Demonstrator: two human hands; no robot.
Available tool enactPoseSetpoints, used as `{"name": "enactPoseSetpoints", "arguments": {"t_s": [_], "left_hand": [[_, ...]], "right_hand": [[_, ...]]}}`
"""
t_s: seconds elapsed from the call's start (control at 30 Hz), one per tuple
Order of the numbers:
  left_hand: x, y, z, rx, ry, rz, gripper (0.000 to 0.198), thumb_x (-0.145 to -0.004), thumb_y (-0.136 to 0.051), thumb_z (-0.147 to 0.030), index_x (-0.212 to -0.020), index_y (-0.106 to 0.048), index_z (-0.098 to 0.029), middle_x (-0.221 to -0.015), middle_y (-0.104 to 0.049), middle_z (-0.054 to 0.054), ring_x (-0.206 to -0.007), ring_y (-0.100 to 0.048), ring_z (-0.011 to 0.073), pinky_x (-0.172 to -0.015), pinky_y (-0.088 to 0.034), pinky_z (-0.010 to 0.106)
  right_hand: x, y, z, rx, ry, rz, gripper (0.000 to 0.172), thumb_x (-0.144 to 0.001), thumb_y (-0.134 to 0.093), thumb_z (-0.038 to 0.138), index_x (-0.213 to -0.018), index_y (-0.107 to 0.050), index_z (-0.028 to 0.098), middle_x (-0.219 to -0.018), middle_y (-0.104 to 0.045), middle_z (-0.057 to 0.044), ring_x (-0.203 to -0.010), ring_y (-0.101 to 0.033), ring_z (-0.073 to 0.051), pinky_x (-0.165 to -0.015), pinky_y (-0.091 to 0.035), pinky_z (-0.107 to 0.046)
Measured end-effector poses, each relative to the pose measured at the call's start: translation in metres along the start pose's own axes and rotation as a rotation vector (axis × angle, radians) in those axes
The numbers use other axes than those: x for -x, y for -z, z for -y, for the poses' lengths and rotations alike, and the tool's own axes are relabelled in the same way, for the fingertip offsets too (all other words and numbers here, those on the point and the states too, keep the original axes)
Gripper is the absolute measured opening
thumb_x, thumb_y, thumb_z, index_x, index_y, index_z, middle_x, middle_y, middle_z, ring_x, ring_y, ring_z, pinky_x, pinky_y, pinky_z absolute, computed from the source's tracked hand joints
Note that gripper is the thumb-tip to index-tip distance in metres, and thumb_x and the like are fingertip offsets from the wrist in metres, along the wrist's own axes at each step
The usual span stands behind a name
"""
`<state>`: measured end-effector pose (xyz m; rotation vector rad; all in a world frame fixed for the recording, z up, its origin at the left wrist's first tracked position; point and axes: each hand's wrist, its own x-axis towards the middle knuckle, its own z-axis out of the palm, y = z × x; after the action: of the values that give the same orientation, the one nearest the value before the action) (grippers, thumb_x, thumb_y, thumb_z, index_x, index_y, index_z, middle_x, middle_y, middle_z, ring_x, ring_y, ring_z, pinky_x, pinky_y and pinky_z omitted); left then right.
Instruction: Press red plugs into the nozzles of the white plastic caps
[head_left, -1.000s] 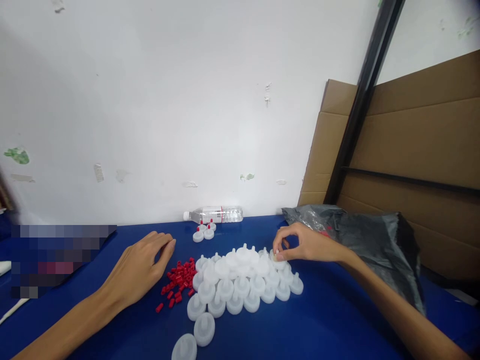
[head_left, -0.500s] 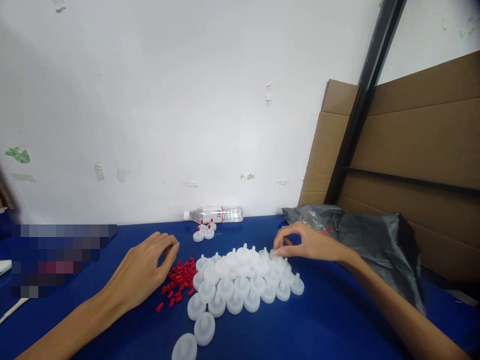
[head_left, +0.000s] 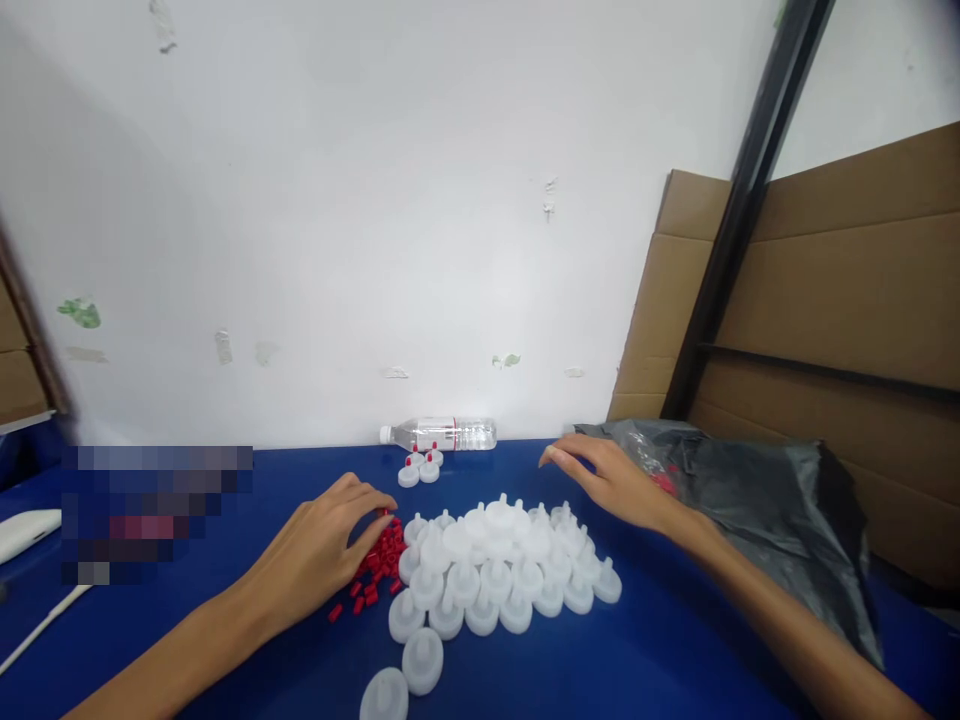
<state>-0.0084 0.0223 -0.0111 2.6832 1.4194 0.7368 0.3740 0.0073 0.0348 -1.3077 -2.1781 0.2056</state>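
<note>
On the blue table (head_left: 660, 650) lies a cluster of white plastic discs (head_left: 499, 565), each with a small stem. A pile of small red caps (head_left: 379, 570) lies just left of it. My left hand (head_left: 319, 545) rests palm down with its fingertips on the top of the red pile; the fingers are curled, and I cannot see whether they hold a cap. My right hand (head_left: 607, 478) hovers above the far right side of the white discs, fingers stretched out and apart, holding nothing.
A clear water bottle (head_left: 442, 433) lies on its side by the white wall, with three capped discs (head_left: 420, 468) before it. A grey plastic bag (head_left: 757, 500) lies at the right, under cardboard sheets (head_left: 840, 290). White objects (head_left: 26, 535) lie at the left edge.
My right hand has lifted off the white discs, opened from a pinch and moved back. My left hand has slid right onto the red caps. The camera has shifted slightly.
</note>
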Motion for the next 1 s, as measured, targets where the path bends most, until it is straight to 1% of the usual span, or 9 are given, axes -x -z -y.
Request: {"name": "enactPoseSetpoints", "arguments": {"t_s": [0.1, 0.27, 0.4, 0.53, 0.63, 0.7, 0.87, 0.93, 1.0], "left_hand": [[-0.001, 0.002, -0.003, 0.008, -0.033, 0.036, 0.033, -0.104, -0.042, -0.042, -0.106, -0.072, -0.029, -0.108, -0.071, 0.003, -0.104, -0.063, 0.0247, -0.079, -0.053, 0.034], [0.001, 0.005, -0.005, 0.032, -0.037, 0.083, 0.034, -0.105, -0.043, -0.041, -0.103, -0.074, -0.028, -0.109, -0.070, 0.004, -0.104, -0.060, 0.0234, -0.080, -0.051, 0.033], [0.003, 0.007, -0.007, 0.062, -0.044, 0.094, 0.033, -0.105, -0.045, -0.040, -0.103, -0.076, -0.028, -0.107, -0.071, 0.005, -0.101, -0.060, 0.0233, -0.077, -0.050, 0.032], [0.005, 0.009, -0.010, 0.092, -0.041, 0.089, 0.032, -0.105, -0.046, -0.038, -0.102, -0.076, -0.028, -0.104, -0.071, 0.005, -0.099, -0.061, 0.0239, -0.075, -0.049, 0.033], [0.006, 0.011, -0.011, 0.102, -0.042, 0.075, 0.032, -0.105, -0.045, -0.039, -0.103, -0.075, -0.027, -0.103, -0.071, 0.005, -0.098, -0.061, 0.0239, -0.076, -0.049, 0.033], [0.006, 0.011, -0.012, 0.100, -0.036, 0.074, 0.034, -0.106, -0.044, -0.039, -0.102, -0.075, -0.026, -0.102, -0.071, 0.005, -0.098, -0.061, 0.0239, -0.076, -0.049, 0.033], [0.006, 0.012, -0.013, 0.087, -0.021, 0.070, 0.036, -0.106, -0.040, -0.038, -0.101, -0.074, -0.025, -0.101, -0.071, 0.005, -0.099, -0.061, 0.0238, -0.078, -0.048, 0.034], [0.006, 0.011, -0.013, 0.077, -0.010, 0.055, 0.035, -0.106, -0.039, -0.037, -0.102, -0.073, -0.025, -0.102, -0.071, 0.005, -0.099, -0.061, 0.0240, -0.078, -0.048, 0.034], [0.005, 0.011, -0.012, 0.061, -0.004, 0.028, 0.034, -0.106, -0.040, -0.036, -0.101, -0.072, -0.025, -0.104, -0.071, 0.004, -0.100, -0.061, 0.0242, -0.079, -0.048, 0.034]], "right_hand": [[-0.019, -0.003, 0.015, -0.057, 0.071, 0.147, 0.052, -0.108, -0.028, 0.057, -0.119, -0.071, 0.029, -0.122, -0.072, -0.004, -0.116, -0.063, -0.027, -0.105, -0.042, -0.044], [-0.067, -0.017, 0.046, -0.143, 0.155, 0.401, 0.064, -0.105, -0.022, 0.067, -0.131, -0.069, 0.033, -0.139, -0.066, -0.002, -0.130, -0.058, -0.028, -0.115, -0.038, -0.044], [-0.099, -0.037, 0.059, -0.175, 0.150, 0.548, 0.068, -0.100, -0.028, 0.076, -0.128, -0.072, 0.032, -0.143, -0.064, -0.002, -0.135, -0.055, -0.030, -0.117, -0.037, -0.047], [-0.115, -0.057, 0.059, -0.179, 0.101, 0.610, 0.069, -0.094, -0.038, 0.081, -0.125, -0.074, 0.031, -0.140, -0.067, -0.005, -0.132, -0.058, -0.035, -0.115, -0.039, -0.053], [-0.119, -0.064, 0.056, -0.194, 0.090, 0.595, 0.071, -0.093, -0.040, 0.081, -0.122, -0.076, 0.028, -0.136, -0.069, -0.008, -0.129, -0.060, -0.036, -0.113, -0.039, -0.054], [-0.119, -0.061, 0.056, -0.211, 0.100, 0.558, 0.068, -0.094, -0.041, 0.080, -0.118, -0.078, 0.028, -0.133, -0.071, -0.007, -0.127, -0.061, -0.035, -0.113, -0.040, -0.052], [-0.109, -0.034, 0.063, -0.272, 0.142, 0.358, 0.062, -0.100, -0.038, 0.071, -0.109, -0.078, 0.025, -0.125, -0.073, -0.007, -0.120, -0.064, -0.029, -0.108, -0.043, -0.046], [-0.103, -0.023, 0.068, -0.303, 0.151, 0.249, 0.051, -0.099, -0.049, 0.066, -0.106, -0.076, 0.023, -0.120, -0.074, -0.007, -0.114, -0.066, -0.027, -0.102, -0.046, -0.042], [-0.096, -0.015, 0.073, -0.334, 0.148, 0.160, 0.039, -0.091, -0.066, 0.059, -0.104, -0.073, 0.022, -0.112, -0.075, -0.006, -0.107, -0.068, -0.025, -0.092, -0.050, -0.037]]}}
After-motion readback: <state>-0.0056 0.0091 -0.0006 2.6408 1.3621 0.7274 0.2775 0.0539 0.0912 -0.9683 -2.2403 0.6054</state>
